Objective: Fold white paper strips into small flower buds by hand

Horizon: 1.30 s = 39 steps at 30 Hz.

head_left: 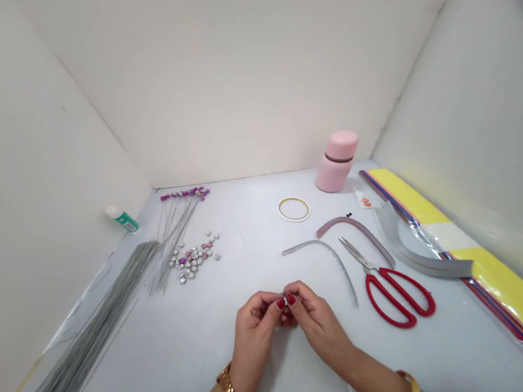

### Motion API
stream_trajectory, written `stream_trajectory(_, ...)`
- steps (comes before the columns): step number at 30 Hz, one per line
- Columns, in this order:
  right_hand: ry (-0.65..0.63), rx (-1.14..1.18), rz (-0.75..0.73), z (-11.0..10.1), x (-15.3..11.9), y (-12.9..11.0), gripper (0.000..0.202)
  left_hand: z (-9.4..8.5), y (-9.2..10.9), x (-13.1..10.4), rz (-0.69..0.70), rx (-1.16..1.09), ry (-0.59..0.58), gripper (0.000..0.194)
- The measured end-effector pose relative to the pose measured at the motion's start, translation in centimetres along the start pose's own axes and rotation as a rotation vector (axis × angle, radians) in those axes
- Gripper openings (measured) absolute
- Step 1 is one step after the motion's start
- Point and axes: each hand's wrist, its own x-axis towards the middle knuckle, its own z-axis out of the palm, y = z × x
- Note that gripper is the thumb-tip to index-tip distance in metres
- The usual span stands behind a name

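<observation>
My left hand (259, 323) and my right hand (315, 319) meet at the front middle of the table. Both are closed, thumbs and fingertips pinched together around something tiny. A small pale spot shows between the red thumbnails, but the fingers hide what it is. To the left lies a scatter of small silver, pink and purple paper stars (193, 260). Beyond them, several thin wires (181, 218) carry purple stars (187, 194) at their far ends. Right of my hands rest a thin silver paper strip (332, 254), a pinkish strip (368, 235) and red-handled scissors (376, 277).
A thick bundle of grey wires (86, 337) runs along the left side near a green glue stick (123, 219). At the back are a tape roll (294, 209) and a pink bottle (336, 162). Grey strips (423, 257) and yellow paper packs (505, 284) line the right.
</observation>
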Motion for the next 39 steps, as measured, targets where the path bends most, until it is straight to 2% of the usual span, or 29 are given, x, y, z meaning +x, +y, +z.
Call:
stream_trajectory(4, 0.003, -0.079, -0.024, 0.03, -0.06, -0.06, 0.022, -0.07, 0.21, -0.22, 0.063, 0.099, 0.006, 0.017)
stream_trajectory(9, 0.026, -0.165, -0.037, 0.20, -0.32, -0.04, 0.023, -0.02, 0.41, -0.53, 0.222, 0.592, -0.045, 0.030)
stream_trajectory(11, 0.011, -0.202, -0.047, 0.30, -0.44, -0.01, 0.023, 0.04, 0.30, -0.57, 0.231, 0.676, -0.040, 0.031)
stream_trajectory(15, -0.004, -0.247, -0.078, 0.43, -0.63, 0.11, 0.022, 0.12, -0.09, -0.58, 0.184, 0.690, 0.004, 0.026)
stream_trajectory(23, -0.015, -0.294, -0.080, 0.54, -0.48, 0.16, 0.020, 0.13, -0.16, -0.79, 0.218, 0.599, 0.012, 0.027)
stream_trajectory(28, 0.007, -0.244, -0.074, 0.67, -0.63, -0.07, 0.024, 0.18, -0.04, -0.81, 0.176, 0.622, 0.002, 0.023)
stream_trajectory(32, 0.051, -0.324, -0.071, 0.82, -0.73, 0.00, 0.026, 0.27, 0.00, -0.80, 0.237, 0.693, -0.059, 0.027)
stream_trajectory(39, -0.004, -0.263, -0.089, 0.89, -0.75, -0.08, 0.025, 0.18, -0.22, -0.77, 0.226, 0.570, -0.044, 0.030)
